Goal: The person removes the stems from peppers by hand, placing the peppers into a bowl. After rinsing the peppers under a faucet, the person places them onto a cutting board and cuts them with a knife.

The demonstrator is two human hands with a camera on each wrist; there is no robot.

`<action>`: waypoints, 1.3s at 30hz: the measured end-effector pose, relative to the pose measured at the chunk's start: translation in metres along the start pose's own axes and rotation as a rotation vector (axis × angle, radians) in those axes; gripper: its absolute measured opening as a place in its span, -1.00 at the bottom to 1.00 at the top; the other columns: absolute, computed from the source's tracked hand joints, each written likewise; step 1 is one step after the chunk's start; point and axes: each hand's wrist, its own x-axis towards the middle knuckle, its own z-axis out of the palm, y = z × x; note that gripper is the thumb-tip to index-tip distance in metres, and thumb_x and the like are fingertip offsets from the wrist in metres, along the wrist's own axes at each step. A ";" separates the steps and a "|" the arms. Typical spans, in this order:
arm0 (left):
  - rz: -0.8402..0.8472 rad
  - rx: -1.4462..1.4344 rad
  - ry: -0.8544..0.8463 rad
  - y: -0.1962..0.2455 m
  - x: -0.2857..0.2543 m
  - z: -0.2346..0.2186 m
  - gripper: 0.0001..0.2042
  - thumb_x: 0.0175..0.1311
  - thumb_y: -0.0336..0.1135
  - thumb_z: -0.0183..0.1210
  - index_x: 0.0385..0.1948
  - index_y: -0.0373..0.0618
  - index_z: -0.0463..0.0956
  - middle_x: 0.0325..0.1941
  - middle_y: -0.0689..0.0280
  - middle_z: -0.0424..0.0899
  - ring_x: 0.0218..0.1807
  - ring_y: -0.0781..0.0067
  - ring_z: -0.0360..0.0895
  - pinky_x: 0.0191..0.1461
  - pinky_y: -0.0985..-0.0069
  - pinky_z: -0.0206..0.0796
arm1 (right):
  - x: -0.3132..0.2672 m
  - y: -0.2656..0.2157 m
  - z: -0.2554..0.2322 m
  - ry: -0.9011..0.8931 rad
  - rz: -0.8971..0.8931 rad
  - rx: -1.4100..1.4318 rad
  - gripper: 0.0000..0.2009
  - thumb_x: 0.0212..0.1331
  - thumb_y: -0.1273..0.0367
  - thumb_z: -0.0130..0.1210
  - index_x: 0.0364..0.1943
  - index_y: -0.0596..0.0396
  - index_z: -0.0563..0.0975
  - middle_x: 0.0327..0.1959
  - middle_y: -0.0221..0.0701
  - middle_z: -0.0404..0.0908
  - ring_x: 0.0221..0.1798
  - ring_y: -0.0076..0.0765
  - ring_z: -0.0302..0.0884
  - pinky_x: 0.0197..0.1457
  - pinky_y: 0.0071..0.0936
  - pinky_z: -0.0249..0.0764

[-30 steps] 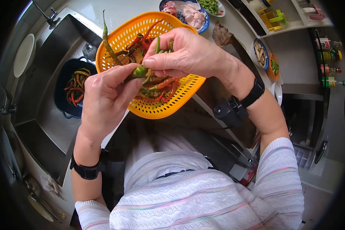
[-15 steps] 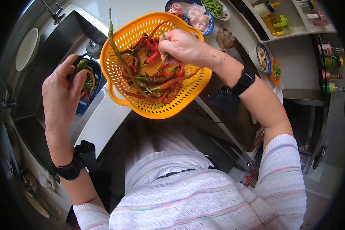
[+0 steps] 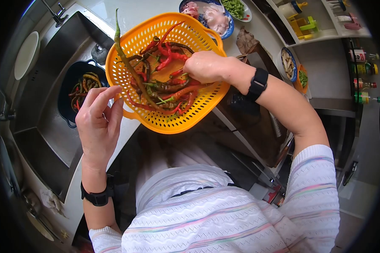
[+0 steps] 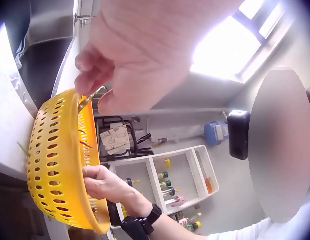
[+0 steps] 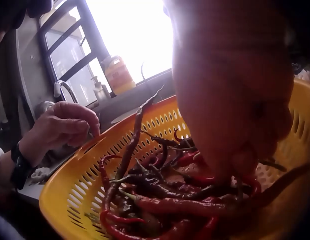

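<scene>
Red, green and dark peppers (image 3: 169, 99) lie in a loose tangle inside a yellow colander (image 3: 211, 96) with slotted walls. A long green pepper (image 3: 123, 55) leans over the colander's far left side, its thin tip pointing up and out past the rim.

The right hand (image 3: 209, 66) is inside the colander at its right side, fingers bent down among the peppers. Its fingertips are hidden in the head view and dim in the right wrist view, so I cannot tell whether they pinch a pepper. The left hand (image 3: 98, 126) is raised beside the colander's left rim, holding nothing that shows; its fingers are loosely bent, with a narrow gap between thumb and forefinger.

To the left of the colander, a dark blue basket (image 3: 66, 103) sits in the steel sink (image 3: 50, 130), with more peppers, green and red, in it. A white dish (image 3: 27, 55) stands at the sink's far left side, and a tap (image 3: 58, 17) rises behind the sink.

Beyond the colander, the white bench (image 3: 109, 7) carries a blue-patterned plate (image 3: 229, 28) of pale and pink slices, apparently meat, and just beside it a dish of chopped greens (image 3: 233, 8). Farther right are a bowl of pale pieces (image 3: 288, 63) and an orange container (image 3: 300, 86) with greens.
</scene>
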 end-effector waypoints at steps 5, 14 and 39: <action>0.030 0.031 0.034 0.001 0.003 0.003 -0.84 0.09 -0.57 0.15 -0.26 -0.22 0.54 -0.37 0.29 0.51 -0.56 0.60 0.41 -0.48 0.67 0.28 | 0.000 -0.022 -0.015 -0.098 -0.063 -0.207 -0.80 -0.04 0.40 0.01 -0.35 0.14 0.60 -0.33 -0.14 0.60 -0.21 -0.06 0.57 -0.15 -0.24 0.49; 0.013 0.011 0.014 -0.007 0.000 0.003 -0.86 0.17 -0.58 0.08 -0.25 -0.29 0.53 -0.36 0.33 0.48 -0.49 0.66 0.39 -0.40 0.71 0.25 | -0.020 -0.010 -0.041 0.040 -0.074 -0.189 -0.87 0.00 0.45 0.01 -0.37 0.18 0.51 -0.46 -0.17 0.58 -0.28 -0.01 0.55 -0.25 -0.17 0.44; -0.061 -0.188 0.056 -0.006 -0.012 0.010 -0.87 0.10 -0.60 0.12 -0.32 -0.25 0.56 -0.55 0.36 0.43 -0.60 0.70 0.36 -0.51 0.71 0.18 | -0.044 0.009 -0.031 0.289 0.042 0.567 -0.79 0.21 0.41 -0.11 -0.19 0.23 0.50 -0.59 -0.44 0.53 -0.59 -0.65 0.42 -0.50 -0.65 0.34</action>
